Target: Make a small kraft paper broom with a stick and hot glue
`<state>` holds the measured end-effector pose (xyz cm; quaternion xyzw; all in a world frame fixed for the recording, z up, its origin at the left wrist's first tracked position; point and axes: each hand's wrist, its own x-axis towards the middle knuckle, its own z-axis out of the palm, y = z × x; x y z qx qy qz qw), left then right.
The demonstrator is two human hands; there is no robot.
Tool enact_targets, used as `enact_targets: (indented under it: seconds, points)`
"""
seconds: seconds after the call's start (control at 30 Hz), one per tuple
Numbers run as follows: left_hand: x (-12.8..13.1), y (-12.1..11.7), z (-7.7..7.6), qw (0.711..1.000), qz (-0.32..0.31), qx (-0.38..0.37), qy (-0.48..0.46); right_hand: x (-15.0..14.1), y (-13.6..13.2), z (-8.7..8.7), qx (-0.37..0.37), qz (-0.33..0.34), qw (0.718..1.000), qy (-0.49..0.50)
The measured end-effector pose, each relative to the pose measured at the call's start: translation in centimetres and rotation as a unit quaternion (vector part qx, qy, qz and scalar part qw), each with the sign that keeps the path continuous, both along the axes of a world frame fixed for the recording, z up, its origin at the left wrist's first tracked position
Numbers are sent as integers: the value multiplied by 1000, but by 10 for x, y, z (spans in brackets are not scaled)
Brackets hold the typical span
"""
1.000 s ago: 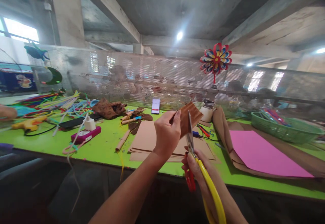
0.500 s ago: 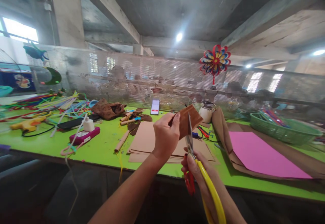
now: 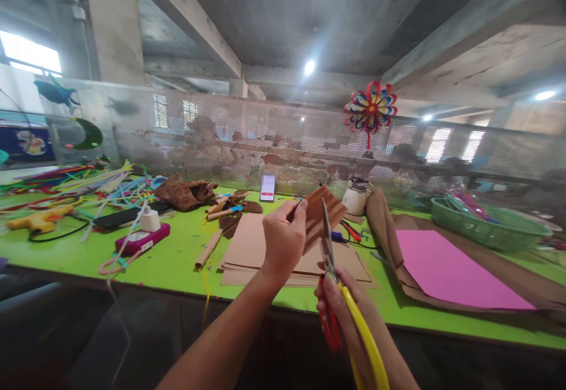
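Slightly leftward and lower than before, both hands have slid in my view, along with the tabletop things, as the camera drifted. Near the center I see the left hand [image 3: 285, 237] pinching the brown striped piece [image 3: 315, 218] between thumb and curled fingers, while the right hand [image 3: 340, 296], its fingers wrapped around the handles, holds the scissors [image 3: 329, 257] with a blade across the piece's face. Behind them, I have tan sheets [image 3: 247, 243] on the green table [image 3: 177, 272], a phone [image 3: 267, 188] upright beyond, and a pink sheet [image 3: 455, 266] at lower right.
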<state>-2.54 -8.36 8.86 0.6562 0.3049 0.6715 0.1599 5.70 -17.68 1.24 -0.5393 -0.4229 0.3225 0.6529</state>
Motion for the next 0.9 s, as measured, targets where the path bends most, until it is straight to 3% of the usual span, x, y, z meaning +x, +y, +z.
enact_targets:
  seconds: [0.53,0.9]
  points:
    - [0,4,-6,998,-17,-56,-1,-8,-10,0,-40,-33,998,43]
    - [1,0,-15,995,-30,-94,-4,-14,-6,-8,-22,-40,998,46]
